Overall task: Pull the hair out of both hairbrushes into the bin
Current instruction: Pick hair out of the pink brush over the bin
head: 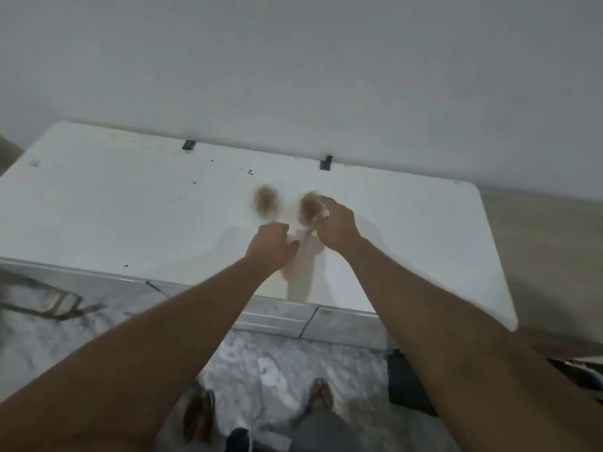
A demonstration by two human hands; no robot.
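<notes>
**Both hands at the right-hand hairbrush on the white counter**

Two hairbrushes lie side by side on the white counter (130, 203), bristles up and both matted with light brown hair. The picture is blurred, so fine detail is hard to read.

The left brush (267, 203) lies free, just beyond the left hand (272, 244), with nothing touching its head. The right brush (309, 208) sits just beside it, its pale handle running toward the near edge between the two hands.

The left hand's grip is clenched into a fist low by that handle; whether it actually grasps the handle cannot be told. The right hand (337, 228) reaches over the right side of the brush head, fingertips (323, 201) curled against the tuft of hair; whether they pinch it cannot be told.

Two dark hinges (325, 163) sit along the counter's far edge against the wall (293, 60). No bin can be made out.
</notes>
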